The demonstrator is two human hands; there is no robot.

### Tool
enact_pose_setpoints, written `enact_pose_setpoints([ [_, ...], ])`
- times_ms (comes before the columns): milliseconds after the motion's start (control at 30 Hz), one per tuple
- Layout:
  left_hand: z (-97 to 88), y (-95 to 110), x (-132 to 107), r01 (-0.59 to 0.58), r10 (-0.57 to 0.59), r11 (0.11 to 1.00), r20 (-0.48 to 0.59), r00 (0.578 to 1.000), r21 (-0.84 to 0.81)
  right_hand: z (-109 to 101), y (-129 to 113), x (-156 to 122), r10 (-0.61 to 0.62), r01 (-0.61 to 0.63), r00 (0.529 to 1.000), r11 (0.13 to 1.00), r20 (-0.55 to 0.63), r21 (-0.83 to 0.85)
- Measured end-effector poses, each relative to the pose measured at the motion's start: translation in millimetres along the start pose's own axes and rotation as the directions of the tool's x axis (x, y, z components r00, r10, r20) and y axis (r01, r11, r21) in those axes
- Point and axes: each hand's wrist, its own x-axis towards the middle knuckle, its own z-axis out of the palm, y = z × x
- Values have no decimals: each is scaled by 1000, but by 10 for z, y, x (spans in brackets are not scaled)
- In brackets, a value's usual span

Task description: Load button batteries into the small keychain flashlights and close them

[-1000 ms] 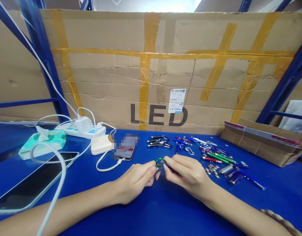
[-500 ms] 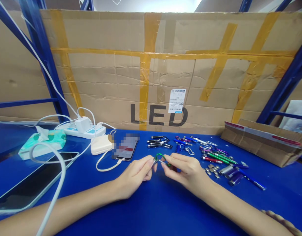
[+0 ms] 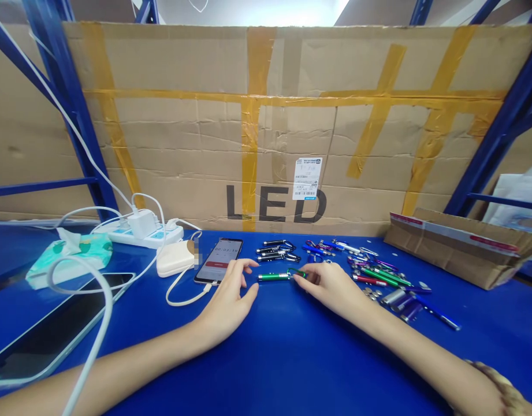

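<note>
"Where are you sitting?"

"At a blue table point(image 3: 291, 370) spanning the lower frame. Nearest, my forearms reach in from the bottom corners, a braided band point(image 3: 502, 386) on the right one."

"And your hands?"

"My left hand point(image 3: 231, 294), left of centre, is loosely spread and holds nothing. My right hand point(image 3: 328, 283), right of centre, has thumb and fingers pinched in at a green clip point(image 3: 294, 271); how firmly, I cannot tell."

"What's the clip on?"

"A green torch point(image 3: 273, 277), lying crosswise at mid-frame between my hands, its far end just beside my left fingertips."

"How would it handle?"

"Light and stiff, I'd guess, and hardly fragile. The smooth round barrel could slip or roll, so I'd grip it round the middle, or hook a finger through the clip."

"And beyond?"

"Small discs point(image 3: 372, 293) and coloured torches point(image 3: 384, 276) at centre right, a phone point(image 3: 220, 254) left of centre, black torches point(image 3: 275, 254) past the green one. Then a carton point(image 3: 443, 248) at the right, and cardboard point(image 3: 174, 144) printed LED behind everything."
</note>
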Motion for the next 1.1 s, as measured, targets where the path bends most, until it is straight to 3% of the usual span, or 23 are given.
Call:
enact_pose_setpoints([
  [100,-14,28,-18,-22,21,1000,-22,1000,-16,-32,-15,-14,-4,-2,994,999,-111,-51],
  [167,-19,40,-28,-48,48,998,-7,999,-36,-35,-50,-29,-110,98,983,992,-149,-84],
  [300,-14,45,-34,-85,86,995,34,996,-51,-6,-166,-75,-344,346,938,937,39,-43],
  [400,-8,44,-26,-88,90,995,36,995,-54,12,-223,-98,-331,333,936,943,124,0],
  [700,-20,96,-27,-79,82,994,39,996,-71,42,-115,-63,-261,262,965,965,38,-19],
  [833,-29,101,-22,-74,77,994,37,996,-81,-125,77,43,-179,151,975,969,-135,-196],
  [933,-33,91,-20,-92,95,992,32,995,-91,-354,319,105,-1,-70,977,942,-214,-327],
  [1033,-34,79,-19,-111,116,988,43,992,-105,-552,545,105,270,-290,957,862,-106,-416],
  [1100,-32,71,-17,-108,115,988,54,992,-109,-641,632,80,366,-355,929,827,-62,-435],
])
